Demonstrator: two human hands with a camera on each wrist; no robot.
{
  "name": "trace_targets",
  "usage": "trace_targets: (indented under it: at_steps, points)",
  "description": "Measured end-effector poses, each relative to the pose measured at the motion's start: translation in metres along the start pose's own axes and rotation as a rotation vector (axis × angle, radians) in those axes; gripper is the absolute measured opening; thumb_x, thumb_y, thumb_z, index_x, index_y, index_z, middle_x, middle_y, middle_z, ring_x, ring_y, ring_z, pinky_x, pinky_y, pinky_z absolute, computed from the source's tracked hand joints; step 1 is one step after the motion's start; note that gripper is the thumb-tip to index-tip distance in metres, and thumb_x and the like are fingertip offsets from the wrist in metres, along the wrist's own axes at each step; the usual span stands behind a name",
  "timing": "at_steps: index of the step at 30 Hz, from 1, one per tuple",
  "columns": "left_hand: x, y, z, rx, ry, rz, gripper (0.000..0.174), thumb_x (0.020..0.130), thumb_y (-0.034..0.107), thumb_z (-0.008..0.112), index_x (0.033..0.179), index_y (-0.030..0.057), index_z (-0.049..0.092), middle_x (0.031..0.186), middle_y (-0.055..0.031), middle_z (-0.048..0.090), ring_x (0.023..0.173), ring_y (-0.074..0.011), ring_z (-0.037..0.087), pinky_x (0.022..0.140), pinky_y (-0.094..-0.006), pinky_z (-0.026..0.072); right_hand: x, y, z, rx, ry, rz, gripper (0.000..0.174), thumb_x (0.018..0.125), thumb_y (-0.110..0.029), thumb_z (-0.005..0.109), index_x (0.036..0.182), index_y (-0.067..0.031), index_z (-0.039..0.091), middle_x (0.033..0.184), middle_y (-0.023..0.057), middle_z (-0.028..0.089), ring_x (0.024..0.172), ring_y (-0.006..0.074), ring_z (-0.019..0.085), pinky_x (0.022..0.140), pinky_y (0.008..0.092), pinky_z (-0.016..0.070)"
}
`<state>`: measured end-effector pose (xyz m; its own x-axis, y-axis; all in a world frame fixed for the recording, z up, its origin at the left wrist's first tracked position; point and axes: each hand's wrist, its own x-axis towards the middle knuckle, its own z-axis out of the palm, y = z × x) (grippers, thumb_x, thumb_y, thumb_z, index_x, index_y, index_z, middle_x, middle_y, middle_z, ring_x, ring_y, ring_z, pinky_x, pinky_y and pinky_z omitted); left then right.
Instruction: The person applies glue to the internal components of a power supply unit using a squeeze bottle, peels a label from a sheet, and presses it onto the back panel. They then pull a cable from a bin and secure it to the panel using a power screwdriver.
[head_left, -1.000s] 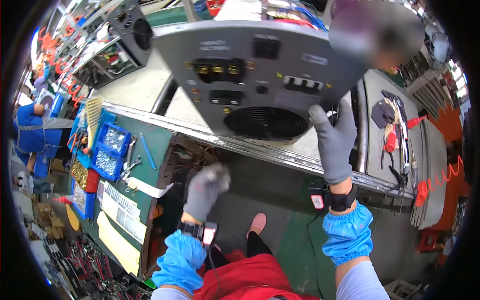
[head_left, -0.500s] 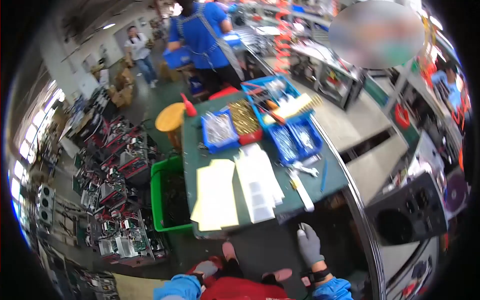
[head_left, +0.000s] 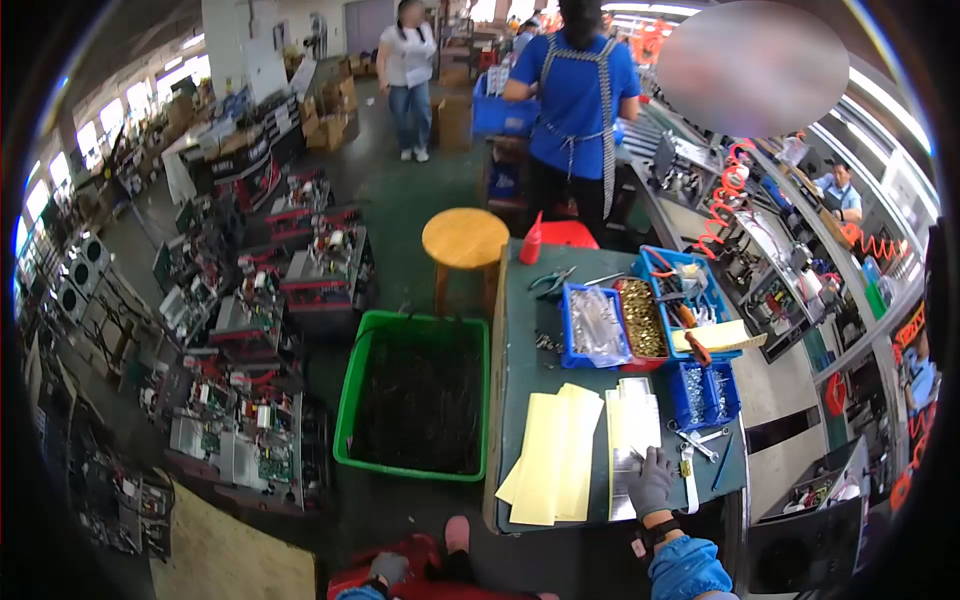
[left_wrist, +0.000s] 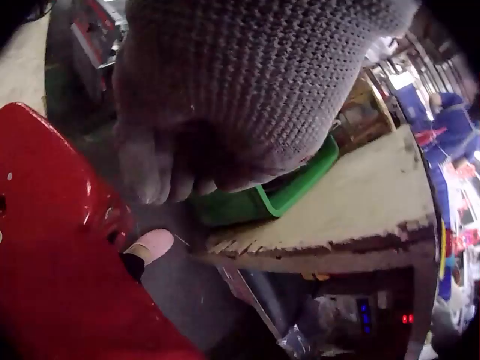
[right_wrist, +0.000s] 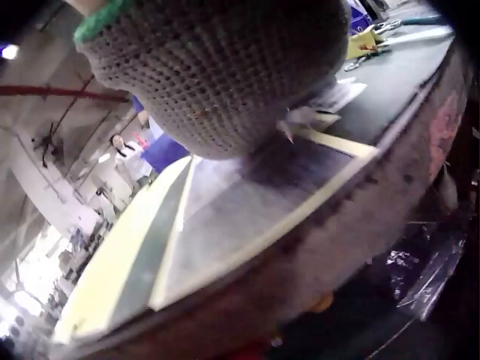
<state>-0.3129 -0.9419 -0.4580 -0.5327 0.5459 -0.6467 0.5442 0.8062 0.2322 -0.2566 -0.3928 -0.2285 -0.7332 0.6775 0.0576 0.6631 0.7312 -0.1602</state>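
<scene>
My gloved right hand (head_left: pixel 652 482) reaches over the near edge of the green-topped table (head_left: pixel 590 250). Its fingers lie over the printed sheets (head_left: pixel 632 415), close to their near end; in the right wrist view the back of the grey glove (right_wrist: pixel 232 75) hides most fingers, and I cannot tell whether they pinch a sheet. Yellow sheets (head_left: pixel 550 455) lie to the left, wrenches (head_left: pixel 700 440) to the right. Low beside a red stool (head_left: pixel 405 555), my left hand (head_left: pixel 392 568) hangs with loosely curled fingers; nothing shows in it in the left wrist view.
Trays of small metal parts (head_left: pixel 640 320) and a blue tool bin (head_left: pixel 690 290) stand farther back on the table. A green crate (head_left: pixel 480 400) and a wooden stool (head_left: pixel 465 238) stand left of it. Open electronic units (head_left: pixel 250 420) fill the floor; a person in blue (head_left: pixel 575 100) stands behind.
My view has swung left from the grey panel to the table. My right hand has left the panel and moved over the printed sheets; the left has dropped low beside the red stool.
</scene>
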Motion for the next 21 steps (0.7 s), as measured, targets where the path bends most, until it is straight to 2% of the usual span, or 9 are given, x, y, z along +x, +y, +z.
trace_targets:
  at_steps: [1, 2, 3, 5, 7, 8, 9, 12, 21]
  points:
    - [-0.006, -0.005, -0.012, 0.097, -0.127, 0.001, 0.022, 0.083, 0.026, 0.063, 0.094, 0.0118, 0.075, 0.099, -0.0129, 0.073, 0.098, -0.0317, 0.069, 0.082, -0.0455, 0.0565, -0.002, -0.014, -0.003, 0.029, 0.047, -0.013, 0.044, 0.089, -0.021, 0.057, 0.129, -0.0044, 0.051, 0.133, 0.0187, 0.051, 0.124, 0.0393, 0.046, 0.102, 0.0518, 0.0369]
    - [0.012, -0.016, 0.002, 0.052, -0.004, -0.108, 0.019, 0.084, 0.023, 0.063, 0.093, 0.0109, 0.075, 0.098, -0.012, 0.073, 0.097, -0.0313, 0.069, 0.081, -0.0453, 0.0565, -0.001, -0.039, -0.008, 0.104, 0.082, -0.089, 0.042, 0.086, -0.013, 0.06, 0.126, -0.0024, 0.054, 0.128, 0.0195, 0.054, 0.12, 0.0393, 0.049, 0.1, 0.0488, 0.041]
    - [0.035, -0.035, 0.014, 0.109, 0.21, -0.037, 0.016, 0.086, 0.018, 0.06, 0.089, 0.01, 0.074, 0.093, -0.0116, 0.072, 0.095, -0.0299, 0.07, 0.078, -0.0438, 0.057, -0.001, -0.057, 0.006, 0.165, 0.164, -0.2, 0.04, 0.084, -0.009, 0.062, 0.123, -0.0016, 0.057, 0.123, 0.0198, 0.057, 0.115, 0.0399, 0.052, 0.097, 0.0471, 0.0442]
    - [0.075, -0.044, -0.021, 0.065, 0.045, -0.105, 0.014, 0.087, 0.012, 0.057, 0.084, 0.0074, 0.071, 0.088, -0.0154, 0.07, 0.082, -0.0322, 0.07, 0.067, -0.0412, 0.0574, -0.002, -0.118, -0.002, 0.204, 0.065, -0.375, 0.037, 0.084, -0.008, 0.062, 0.12, -0.0005, 0.057, 0.121, 0.0203, 0.057, 0.112, 0.0402, 0.053, 0.097, 0.0486, 0.0434]
    - [0.114, -0.057, -0.04, -0.015, 0.242, -0.037, 0.014, 0.085, 0.011, 0.057, 0.084, 0.006, 0.07, 0.093, -0.0193, 0.069, 0.084, -0.036, 0.069, 0.071, -0.0454, 0.0566, 0.004, -0.164, 0.009, 0.204, -0.004, -0.481, 0.039, 0.085, -0.011, 0.062, 0.122, -0.0011, 0.057, 0.122, 0.0201, 0.058, 0.112, 0.039, 0.054, 0.098, 0.0465, 0.0417]
    - [0.13, -0.065, -0.056, -0.131, 0.39, 0.11, 0.016, 0.085, 0.016, 0.058, 0.086, 0.0045, 0.069, 0.096, -0.0193, 0.069, 0.094, -0.0376, 0.066, 0.081, -0.0485, 0.0538, 0.007, -0.178, 0.02, 0.157, -0.008, -0.506, 0.038, 0.086, -0.011, 0.062, 0.122, -0.0007, 0.058, 0.123, 0.0207, 0.057, 0.114, 0.0382, 0.054, 0.099, 0.0461, 0.0416]
    - [0.174, -0.074, -0.017, -0.615, 0.504, -0.161, 0.026, 0.084, 0.023, 0.058, 0.097, 0.0027, 0.069, 0.104, -0.0194, 0.068, 0.104, -0.0389, 0.063, 0.09, -0.0494, 0.05, 0.012, -0.187, 0.032, 0.109, -0.005, -0.528, 0.038, 0.086, -0.012, 0.062, 0.122, -0.0004, 0.058, 0.125, 0.0213, 0.057, 0.115, 0.0375, 0.054, 0.1, 0.0456, 0.0414]
    - [0.206, -0.051, -0.134, -0.783, 0.218, -0.405, 0.044, 0.083, 0.031, 0.057, 0.116, 0.0027, 0.065, 0.114, -0.0223, 0.065, 0.112, -0.0393, 0.06, 0.097, -0.0473, 0.0469, 0.011, -0.188, 0.067, 0.049, -0.027, -0.497, 0.041, 0.089, -0.019, 0.056, 0.124, 0.0014, 0.056, 0.127, 0.022, 0.056, 0.118, 0.038, 0.051, 0.102, 0.0474, 0.0365]
    - [0.406, -0.079, -0.131, -0.299, 0.146, -0.167, 0.067, 0.086, 0.031, 0.06, 0.146, 0.0088, 0.039, 0.144, -0.0146, 0.048, 0.135, -0.0348, 0.042, 0.105, -0.0475, 0.042, 0.014, -0.183, 0.076, -0.098, -0.143, -0.486, 0.046, 0.095, -0.027, 0.047, 0.125, 0.008, 0.051, 0.126, 0.0292, 0.051, 0.113, 0.0448, 0.049, 0.097, 0.0525, 0.0393]
